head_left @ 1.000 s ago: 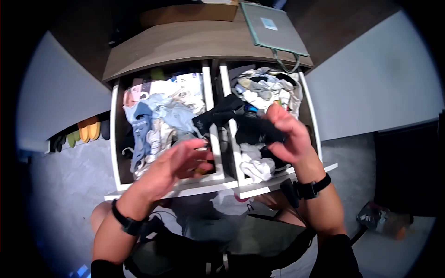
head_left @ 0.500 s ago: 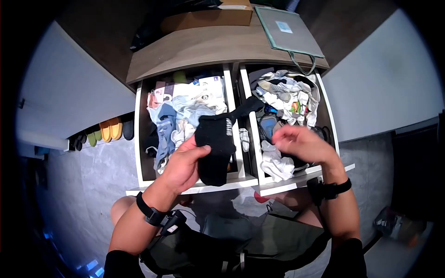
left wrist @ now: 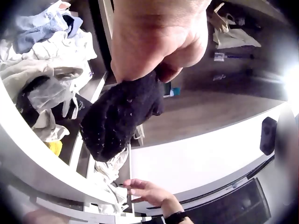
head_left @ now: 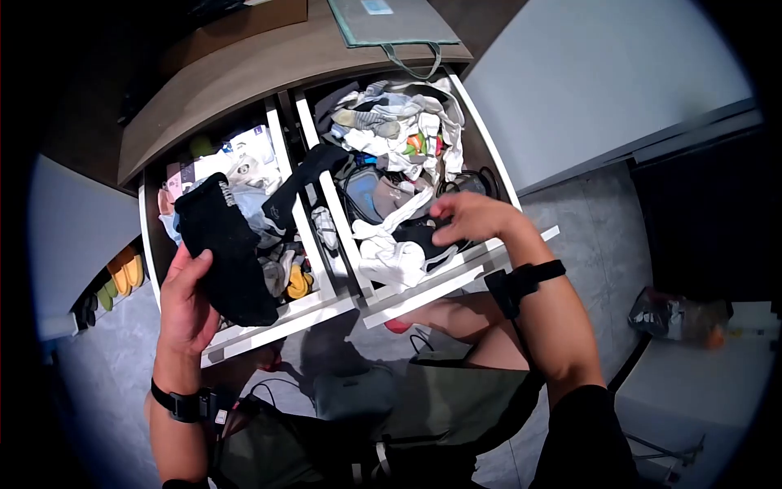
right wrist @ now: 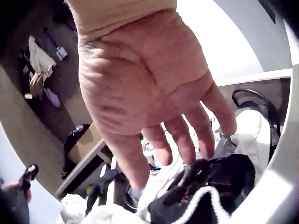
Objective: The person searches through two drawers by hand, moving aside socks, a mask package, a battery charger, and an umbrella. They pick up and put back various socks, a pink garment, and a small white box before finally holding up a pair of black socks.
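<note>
In the head view the left hand grips a black sock between thumb and fingers above the left drawer; the left wrist view shows the sock hanging from that hand. A second black sock lies across the dividers between the drawers. Over the front of the right drawer hovers the right hand, fingers relaxed and holding nothing. Below it are a white cloth and a black item; the right wrist view shows the palm with fingers extended over the black item.
White and grey socks fill the back of the right drawer, with cables beside the front clothes. The left drawer holds packages, clothes and a yellow item. A grey bag lies on the wooden top.
The left hand came empty to the black sock, took hold of it and carried it left. The right hand let go of the black cloth and now hovers above the right drawer. The view has shifted.
</note>
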